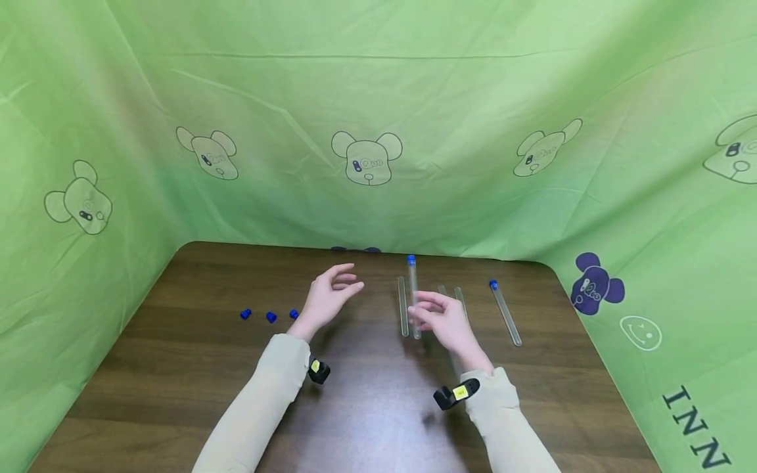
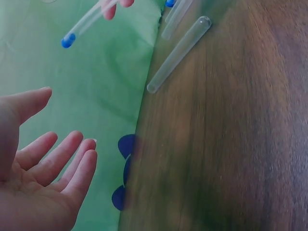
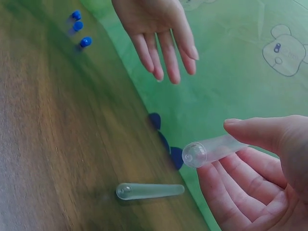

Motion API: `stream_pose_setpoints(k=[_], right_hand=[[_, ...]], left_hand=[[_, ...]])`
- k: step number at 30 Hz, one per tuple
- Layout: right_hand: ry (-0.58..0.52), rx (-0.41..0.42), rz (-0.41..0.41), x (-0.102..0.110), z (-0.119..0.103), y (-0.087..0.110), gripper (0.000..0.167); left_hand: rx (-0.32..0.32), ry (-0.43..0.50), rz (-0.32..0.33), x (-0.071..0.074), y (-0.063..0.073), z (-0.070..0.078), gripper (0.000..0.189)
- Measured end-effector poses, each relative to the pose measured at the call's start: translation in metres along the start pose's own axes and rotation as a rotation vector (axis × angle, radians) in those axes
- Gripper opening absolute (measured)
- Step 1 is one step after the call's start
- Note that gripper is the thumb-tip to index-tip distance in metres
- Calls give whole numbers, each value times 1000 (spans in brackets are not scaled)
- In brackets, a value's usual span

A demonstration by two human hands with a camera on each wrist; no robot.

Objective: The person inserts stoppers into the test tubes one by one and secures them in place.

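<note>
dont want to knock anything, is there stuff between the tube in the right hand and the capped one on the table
Yes: two clear tubes lie between the blue-capped tube in the right hand and the other capped tube farther right on the table. The right hand partly covers both clear tubes.

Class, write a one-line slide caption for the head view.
Right hand holding a blue-capped tube, left hand empty, three loose blue caps on the table.
</note>
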State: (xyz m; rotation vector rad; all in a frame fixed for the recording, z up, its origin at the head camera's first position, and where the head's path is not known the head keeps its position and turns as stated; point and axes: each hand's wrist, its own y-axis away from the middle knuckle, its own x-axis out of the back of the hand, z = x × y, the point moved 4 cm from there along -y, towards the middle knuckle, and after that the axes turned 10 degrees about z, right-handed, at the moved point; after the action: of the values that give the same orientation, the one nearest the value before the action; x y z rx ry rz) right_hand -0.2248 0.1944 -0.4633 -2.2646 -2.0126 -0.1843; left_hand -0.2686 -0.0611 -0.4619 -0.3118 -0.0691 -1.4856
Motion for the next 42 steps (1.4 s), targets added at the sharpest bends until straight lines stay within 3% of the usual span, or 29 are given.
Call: stream_pose_setpoints(k=[18, 42], right_hand=[[-5, -16, 39, 22, 7, -4, 44], [22, -29, 97, 52, 11, -3, 48]], left_hand=[[17, -38, 4, 25, 0, -10, 53], [33, -129, 10, 72, 3, -21, 51]])
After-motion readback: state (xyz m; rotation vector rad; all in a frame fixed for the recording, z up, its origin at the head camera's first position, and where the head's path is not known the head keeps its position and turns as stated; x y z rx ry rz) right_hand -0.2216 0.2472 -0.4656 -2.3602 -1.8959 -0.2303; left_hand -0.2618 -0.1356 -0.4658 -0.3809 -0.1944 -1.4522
